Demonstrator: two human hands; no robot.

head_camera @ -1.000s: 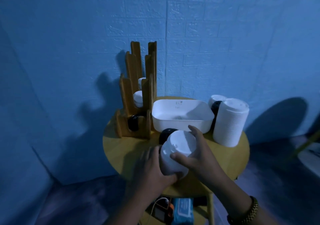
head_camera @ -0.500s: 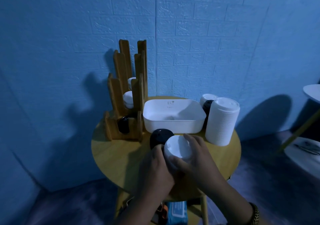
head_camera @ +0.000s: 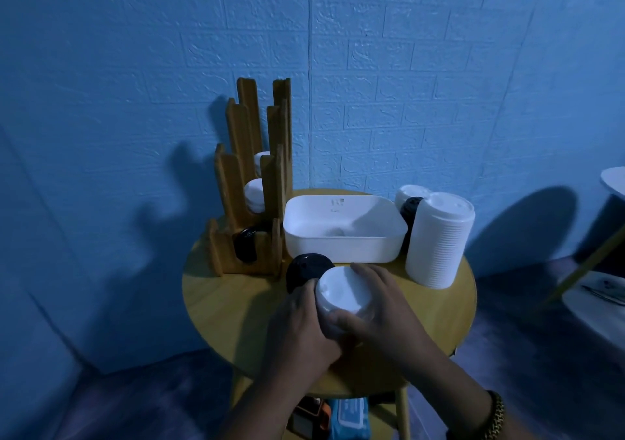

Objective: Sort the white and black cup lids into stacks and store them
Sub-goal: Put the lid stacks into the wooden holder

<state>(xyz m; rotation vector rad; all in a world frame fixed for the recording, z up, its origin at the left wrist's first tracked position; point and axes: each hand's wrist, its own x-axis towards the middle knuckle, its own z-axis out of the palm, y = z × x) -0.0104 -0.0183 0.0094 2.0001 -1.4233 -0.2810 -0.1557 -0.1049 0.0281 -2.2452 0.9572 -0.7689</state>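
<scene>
Round yellow table (head_camera: 216,304): carries the white tub and everything ranged about it.
Wooden lid rack (head_camera: 236,182): stands just left of the tub, with black lids (head_camera: 245,245) in its lowest slot and white lids (head_camera: 254,196) in the slots above.
White tub (head_camera: 341,240): the landmark, at the back of the table; I cannot tell whether anything lies in it.
Tall white lid stack (head_camera: 439,240): upright just right of the tub, already sorted by the look of it.
Left hand (head_camera: 301,331): in front of the tub, fingers curled round the near-left side of the short white lid stack.
Right hand (head_camera: 378,307): in front of the tub, fingers wrapped over that stack's right side and far rim, thumb on its near side.
Short white lid stack (head_camera: 341,290): held between both hands just in front of the tub. A second ago it was tipped with its side showing; now its top faces up and it sits lower, close to the table.
Short black lid stack (head_camera: 306,268): in front of the tub's left corner, touching or nearly touching the held white stack.
Meaning: the white stack is probably being squared up or set down, colours kept apart; storing it seems still to come.
</scene>
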